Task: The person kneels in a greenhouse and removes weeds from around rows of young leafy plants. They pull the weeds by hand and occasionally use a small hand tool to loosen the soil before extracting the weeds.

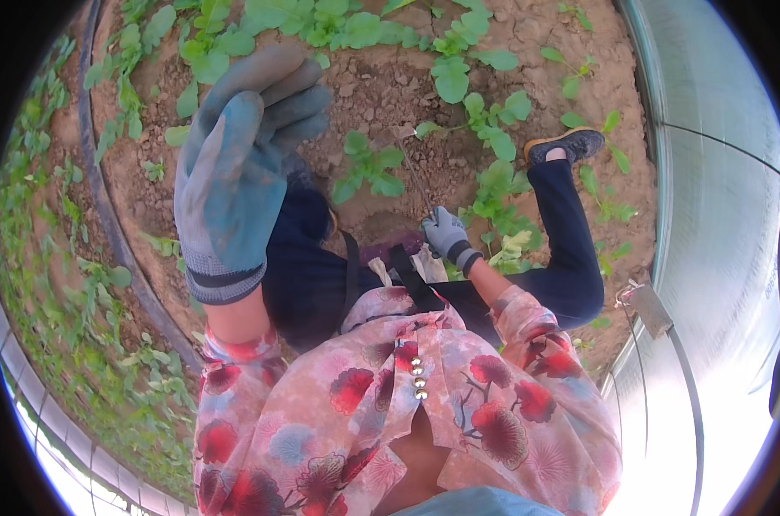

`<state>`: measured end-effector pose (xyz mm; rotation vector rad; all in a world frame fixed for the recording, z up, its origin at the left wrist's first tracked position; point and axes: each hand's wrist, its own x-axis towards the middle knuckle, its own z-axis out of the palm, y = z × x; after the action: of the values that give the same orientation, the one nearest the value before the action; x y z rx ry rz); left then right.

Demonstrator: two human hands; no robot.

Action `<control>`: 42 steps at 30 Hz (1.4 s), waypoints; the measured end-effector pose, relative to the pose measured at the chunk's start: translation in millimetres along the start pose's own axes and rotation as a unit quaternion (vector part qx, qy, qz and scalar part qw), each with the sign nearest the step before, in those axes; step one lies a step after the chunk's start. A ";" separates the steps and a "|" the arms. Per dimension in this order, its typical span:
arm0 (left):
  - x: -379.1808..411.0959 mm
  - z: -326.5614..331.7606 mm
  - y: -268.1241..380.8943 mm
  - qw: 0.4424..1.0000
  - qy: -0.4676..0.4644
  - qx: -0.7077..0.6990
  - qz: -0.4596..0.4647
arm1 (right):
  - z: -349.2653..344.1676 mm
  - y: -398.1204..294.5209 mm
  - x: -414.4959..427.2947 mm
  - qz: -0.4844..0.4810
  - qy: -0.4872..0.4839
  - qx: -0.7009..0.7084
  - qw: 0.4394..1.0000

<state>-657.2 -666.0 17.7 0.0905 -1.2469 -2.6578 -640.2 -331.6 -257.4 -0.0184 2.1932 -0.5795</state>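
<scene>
My left hand (235, 168), in a grey knit glove with a soil-stained blue coated palm, is raised close to the camera. Its fingers are loosely curled, the thumb stands apart, and I see nothing held. Lower down, my right hand (446, 235) wears a similar glove and grips a small hand hoe (414, 171) by its rear end. The hoe's thin shaft points forward to a head resting at the loose soil (370, 97). Left of the shaft grows a small leafy plant (367, 168). More leafy seedlings (493, 126) stand to the right of the hoe head.
A black irrigation hose (109, 216) runs along the left, beyond it denser rows of plants (74, 297). Plastic greenhouse sheeting (705, 161) walls the right side. My shoe (567, 145) rests among seedlings near that wall. Leafy plants (338, 26) cross the front.
</scene>
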 end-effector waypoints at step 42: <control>7.4 16.1 -7.0 0.997 0.073 0.027 -0.009 | -95.9 -23.7 112.0 0.087 0.137 -0.118 0.980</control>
<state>-667.9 -651.1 22.9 0.2998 -1.2753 -2.5791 -787.9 -337.8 -278.9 0.1337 2.4893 -0.2322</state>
